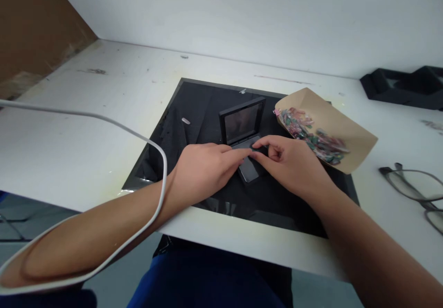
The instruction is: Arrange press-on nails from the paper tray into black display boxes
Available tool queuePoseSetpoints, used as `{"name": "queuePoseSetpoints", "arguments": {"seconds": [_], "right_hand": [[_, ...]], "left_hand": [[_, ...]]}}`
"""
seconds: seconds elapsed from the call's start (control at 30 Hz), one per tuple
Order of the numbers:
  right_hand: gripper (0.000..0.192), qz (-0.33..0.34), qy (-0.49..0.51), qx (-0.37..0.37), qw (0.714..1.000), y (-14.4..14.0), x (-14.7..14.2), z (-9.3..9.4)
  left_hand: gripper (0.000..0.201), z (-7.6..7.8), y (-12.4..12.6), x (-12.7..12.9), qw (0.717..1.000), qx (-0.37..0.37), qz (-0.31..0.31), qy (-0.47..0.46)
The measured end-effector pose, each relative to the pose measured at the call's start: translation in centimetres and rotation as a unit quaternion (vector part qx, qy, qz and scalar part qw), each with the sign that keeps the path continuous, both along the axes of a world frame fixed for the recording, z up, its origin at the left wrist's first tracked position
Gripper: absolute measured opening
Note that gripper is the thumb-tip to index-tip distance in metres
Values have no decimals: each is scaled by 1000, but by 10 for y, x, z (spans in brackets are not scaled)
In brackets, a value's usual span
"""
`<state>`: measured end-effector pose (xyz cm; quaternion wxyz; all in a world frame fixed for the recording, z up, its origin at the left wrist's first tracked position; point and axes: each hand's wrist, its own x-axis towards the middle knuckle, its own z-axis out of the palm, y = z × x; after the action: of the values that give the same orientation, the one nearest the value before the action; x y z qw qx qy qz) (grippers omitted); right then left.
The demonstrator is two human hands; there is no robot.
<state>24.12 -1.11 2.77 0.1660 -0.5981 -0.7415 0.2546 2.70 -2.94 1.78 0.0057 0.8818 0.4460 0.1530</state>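
Observation:
A small black hinged case (242, 121) stands with its lid up on a black mat (207, 100); the lid has a window-like panel. Over the base of the case, the fingertips of both hands meet. My left hand (207, 167) reaches in from the left, its fingers pressed together and pointing right. Thumb and index finger of my right hand (287, 158) are pinched by the left fingertips, around something small and dark that I cannot make out. Beside my right hand lies a tan paper holder (349, 132) with many small wrapped, colourful pieces (321, 141) on it.
A small pale oblong piece (186, 121) lies on the mat's left part. Eyeglasses (411, 183) rest at the right, and a black tray (404, 86) stands at the back right. A white cable (162, 160) loops across my left forearm. A white wall (242, 21) borders the table's back.

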Motion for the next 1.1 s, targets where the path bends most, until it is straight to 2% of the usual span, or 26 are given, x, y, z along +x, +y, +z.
{"name": "queuePoseSetpoints", "arguments": {"seconds": [0.1,0.23,0.4,0.53,0.87,1.1], "right_hand": [[22,-44,-26,22,998,0,1,0],[21,-70,-58,47,995,0,3,-2],[17,-75,-53,66,994,-1,-3,-5],[15,-47,-17,73,996,-2,-10,-9],[20,-23,-17,79,997,-6,-16,-10],[40,-8,-15,70,997,-12,-22,-7]], "left_hand": [[26,0,-1,1,1000,-7,1,-2],[23,-1,0,1,999,-22,-30,8],[29,-2,-1,2,988,-76,-131,19],[40,0,-2,3,974,-106,-199,30],[47,0,-4,4,972,-140,-185,-21],[63,4,-7,4,974,-164,-149,-38]]}}
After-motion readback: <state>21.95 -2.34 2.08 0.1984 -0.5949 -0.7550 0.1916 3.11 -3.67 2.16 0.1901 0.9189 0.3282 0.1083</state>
